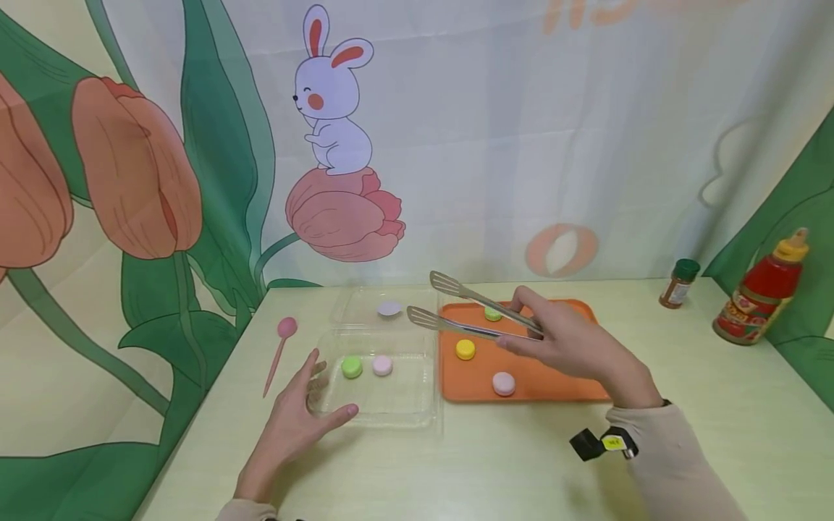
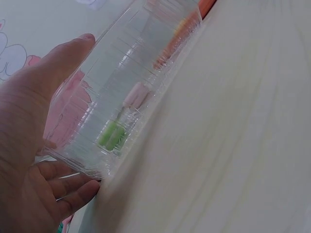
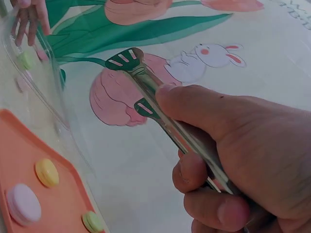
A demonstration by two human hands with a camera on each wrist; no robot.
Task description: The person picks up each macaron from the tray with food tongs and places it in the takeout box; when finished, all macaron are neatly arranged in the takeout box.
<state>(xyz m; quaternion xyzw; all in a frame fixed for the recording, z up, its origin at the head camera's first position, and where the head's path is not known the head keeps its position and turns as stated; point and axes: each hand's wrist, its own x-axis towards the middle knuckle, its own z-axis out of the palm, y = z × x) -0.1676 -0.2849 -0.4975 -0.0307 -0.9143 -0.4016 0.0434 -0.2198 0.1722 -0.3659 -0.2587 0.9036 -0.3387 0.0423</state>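
My right hand (image 1: 563, 340) grips a pair of metal tongs (image 3: 170, 126); the slotted tips stand apart with nothing between them, above the border of box and tray. A clear plastic box (image 1: 391, 416) holds a green macaron (image 1: 352, 367) and a pale pink macaron (image 1: 381, 365). My left hand (image 1: 296, 412) is at the box's left side, thumb and fingers spread around its corner; the left wrist view shows the fingers (image 2: 73, 194) at its end wall. On the orange tray (image 1: 547, 387) lie a yellow macaron (image 1: 465, 349), a pinkish macaron (image 1: 504, 383) and a green macaron (image 1: 493, 314).
Behind the box its clear lid (image 1: 358, 304) lies folded back, with a pale oval thing (image 1: 389, 309) in its area. A pink spoon (image 1: 280, 347) lies at the left. A green-capped spice jar (image 1: 680, 284) and a red sauce bottle (image 1: 762, 293) stand at the right. A printed curtain (image 1: 469, 159) hangs behind.
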